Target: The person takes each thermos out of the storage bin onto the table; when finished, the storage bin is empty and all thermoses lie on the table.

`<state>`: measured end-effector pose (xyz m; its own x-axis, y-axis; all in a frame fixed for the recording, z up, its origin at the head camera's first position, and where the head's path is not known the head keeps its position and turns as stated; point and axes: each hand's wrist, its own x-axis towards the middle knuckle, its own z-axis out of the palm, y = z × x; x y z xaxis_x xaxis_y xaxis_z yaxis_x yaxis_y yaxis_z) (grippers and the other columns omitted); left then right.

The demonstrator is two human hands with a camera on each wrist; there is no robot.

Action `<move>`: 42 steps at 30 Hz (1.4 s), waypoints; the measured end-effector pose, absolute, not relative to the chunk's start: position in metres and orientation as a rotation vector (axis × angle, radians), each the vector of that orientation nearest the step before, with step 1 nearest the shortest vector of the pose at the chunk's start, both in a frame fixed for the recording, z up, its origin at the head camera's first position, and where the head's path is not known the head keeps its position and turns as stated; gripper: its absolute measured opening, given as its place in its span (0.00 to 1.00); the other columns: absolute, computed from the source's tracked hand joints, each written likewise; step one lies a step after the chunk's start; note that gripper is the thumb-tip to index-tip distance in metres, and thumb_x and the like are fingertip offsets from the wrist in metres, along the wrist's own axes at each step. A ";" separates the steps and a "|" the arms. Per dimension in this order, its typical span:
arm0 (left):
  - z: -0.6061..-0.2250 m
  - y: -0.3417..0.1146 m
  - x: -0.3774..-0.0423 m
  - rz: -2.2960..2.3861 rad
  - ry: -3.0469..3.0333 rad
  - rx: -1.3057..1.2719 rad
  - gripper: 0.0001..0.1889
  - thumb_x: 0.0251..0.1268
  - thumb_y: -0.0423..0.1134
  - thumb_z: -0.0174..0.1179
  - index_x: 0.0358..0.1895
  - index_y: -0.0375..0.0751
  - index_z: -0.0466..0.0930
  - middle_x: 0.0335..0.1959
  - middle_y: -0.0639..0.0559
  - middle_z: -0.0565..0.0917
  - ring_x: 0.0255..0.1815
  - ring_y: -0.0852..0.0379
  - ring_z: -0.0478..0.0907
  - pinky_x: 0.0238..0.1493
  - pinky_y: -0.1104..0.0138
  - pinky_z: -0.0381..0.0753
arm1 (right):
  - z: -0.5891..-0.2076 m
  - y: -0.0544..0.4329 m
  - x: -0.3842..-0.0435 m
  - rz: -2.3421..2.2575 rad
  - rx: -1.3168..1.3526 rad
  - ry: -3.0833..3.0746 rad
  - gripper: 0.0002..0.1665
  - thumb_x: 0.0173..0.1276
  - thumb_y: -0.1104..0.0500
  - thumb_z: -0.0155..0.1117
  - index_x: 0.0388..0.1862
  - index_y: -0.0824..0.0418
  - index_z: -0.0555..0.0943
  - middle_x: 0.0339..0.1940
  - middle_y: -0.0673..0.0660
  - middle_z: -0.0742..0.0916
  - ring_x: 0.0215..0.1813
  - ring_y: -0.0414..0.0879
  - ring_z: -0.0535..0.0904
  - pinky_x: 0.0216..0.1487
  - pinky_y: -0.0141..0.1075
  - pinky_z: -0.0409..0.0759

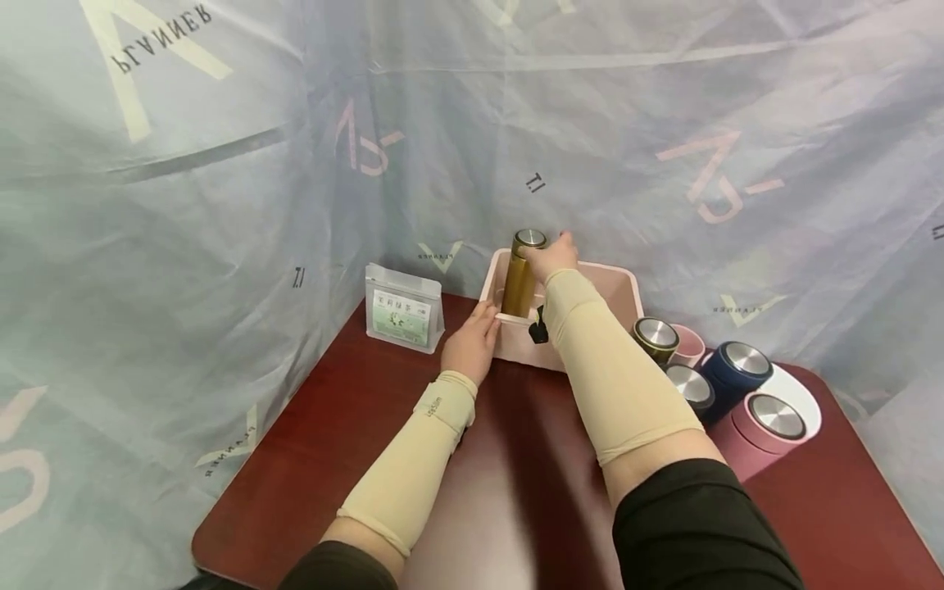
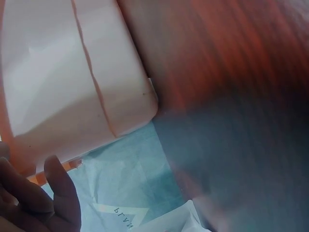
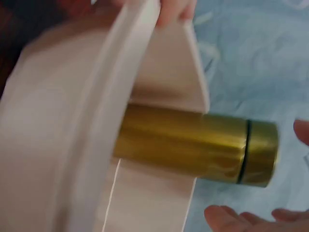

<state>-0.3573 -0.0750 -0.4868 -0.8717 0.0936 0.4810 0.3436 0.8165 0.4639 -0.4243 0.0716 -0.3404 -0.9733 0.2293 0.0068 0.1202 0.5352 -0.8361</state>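
A pink plastic bin [image 1: 525, 352] stands at the back of the table. Inside it a gold thermos [image 1: 519, 287] stands upright, its steel-topped lid above the rim. My left hand [image 1: 469, 342] grips the bin's rim at the near left corner; in the right wrist view its fingers [image 3: 175, 10] hook over the edge. My right hand [image 1: 551, 256] is at the thermos's lid, with thumb and fingers [image 3: 227, 220] spread around it and apart from it in the right wrist view. The bottle's base is hidden behind the bin wall.
To the right stand a dark gold thermos [image 1: 656, 334], a navy thermos [image 1: 737, 369], a pink thermos [image 1: 770, 426], a pink cup [image 1: 689, 342] and a white round container [image 1: 802, 401]. A clear pouch [image 1: 401, 307] stands left of the bin. Grey sheeting hangs behind.
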 end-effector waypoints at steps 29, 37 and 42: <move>-0.490 -0.076 -0.361 -0.724 -2.520 -0.327 0.20 0.80 0.51 0.47 0.67 0.54 0.76 0.70 0.60 0.72 0.45 0.54 0.85 0.41 0.59 0.82 | -0.282 0.070 -0.415 1.348 -0.084 -2.644 0.47 0.68 0.46 0.65 0.77 0.61 0.56 0.70 0.60 0.72 0.68 0.53 0.70 0.67 0.42 0.68; -0.488 -0.087 -0.366 -0.744 -2.504 -0.298 0.20 0.80 0.51 0.46 0.65 0.53 0.78 0.71 0.61 0.71 0.40 0.53 0.85 0.39 0.58 0.82 | -0.208 0.072 -0.348 1.418 0.067 -2.562 0.46 0.66 0.40 0.65 0.77 0.50 0.57 0.69 0.55 0.72 0.66 0.45 0.69 0.64 0.39 0.69; -0.489 -0.095 -0.367 -0.750 -2.485 -0.289 0.19 0.79 0.50 0.49 0.65 0.52 0.79 0.71 0.60 0.72 0.34 0.50 0.85 0.36 0.57 0.82 | -0.194 0.081 -0.303 1.481 0.127 -2.505 0.44 0.64 0.40 0.68 0.75 0.47 0.61 0.68 0.54 0.72 0.65 0.44 0.67 0.64 0.41 0.68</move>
